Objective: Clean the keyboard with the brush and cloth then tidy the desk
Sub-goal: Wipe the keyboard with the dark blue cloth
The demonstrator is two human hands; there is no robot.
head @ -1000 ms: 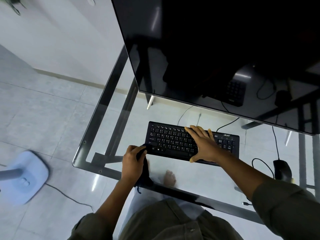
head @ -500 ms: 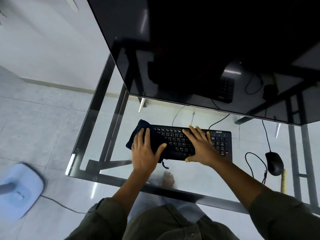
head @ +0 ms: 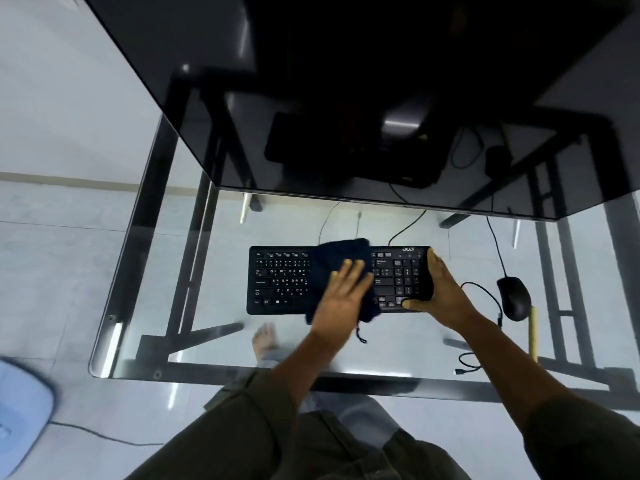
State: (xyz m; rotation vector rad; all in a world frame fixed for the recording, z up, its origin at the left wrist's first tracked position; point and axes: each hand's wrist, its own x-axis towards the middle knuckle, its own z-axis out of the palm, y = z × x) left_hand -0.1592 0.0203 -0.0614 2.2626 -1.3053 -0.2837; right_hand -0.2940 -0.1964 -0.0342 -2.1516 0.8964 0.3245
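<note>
A glass-topped bench (head: 207, 348) on a dark metal frame stands over pale floor tiles, and a big dark monitor (head: 381, 98) fills the far side of it. In front of the screen lies a black keyboard (head: 280, 282), square to the near edge, its cable running back under the monitor. A dark navy cloth (head: 343, 254) is draped across the middle of the keys, reaching from the far edge to just past the near edge, with a short cord dangling from it. The left hand (head: 341, 303) lies flat on the cloth, fingers (head: 349, 275) straight and spread, a little blurred. The right hand (head: 441, 294) grips the keyboard's right end, fingers (head: 434, 261) laid along that edge and the thumb hooked onto the near keys. A black mouse (head: 514, 297) sits to the right, well apart from the keyboard, with a yellowish stick (head: 532, 334) just beside it. A pale blue base (head: 20, 410) stands on the floor at the left.
</note>
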